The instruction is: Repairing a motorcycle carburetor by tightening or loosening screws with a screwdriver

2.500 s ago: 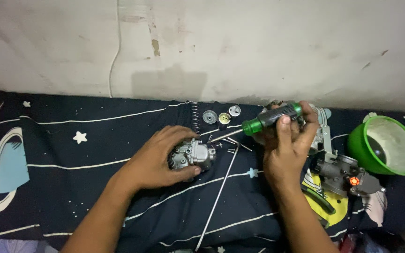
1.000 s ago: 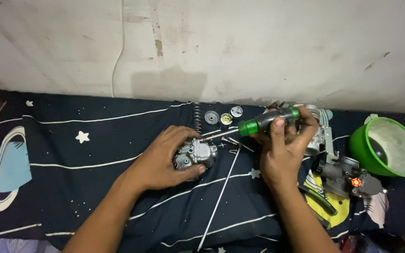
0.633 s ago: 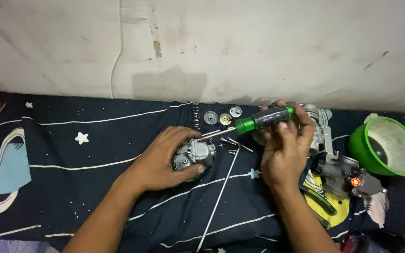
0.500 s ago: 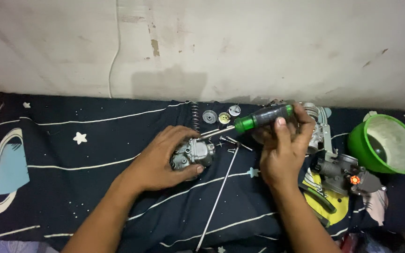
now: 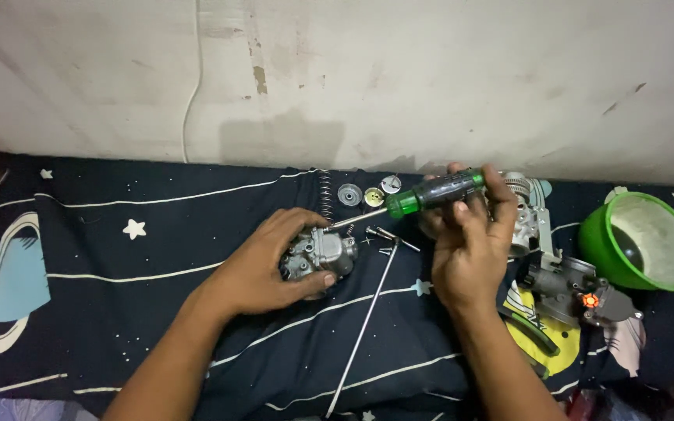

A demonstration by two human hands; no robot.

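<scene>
While the wall closes off the upper frame, open dark cloth [image 5: 118, 312] lies at lower left. Your left hand [image 5: 271, 261] is clamped around the carburetor [image 5: 323, 253] at centre. Your right hand [image 5: 470, 249] is wrapped around the green-handled screwdriver [image 5: 431, 193], its tip touching the carburetor. A green bowl [image 5: 598, 242] crowds the right edge.

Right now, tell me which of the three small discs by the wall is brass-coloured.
The middle disc: yellowish, lying between the grey left disc and the silvery right disc, beside the screwdriver.
</scene>
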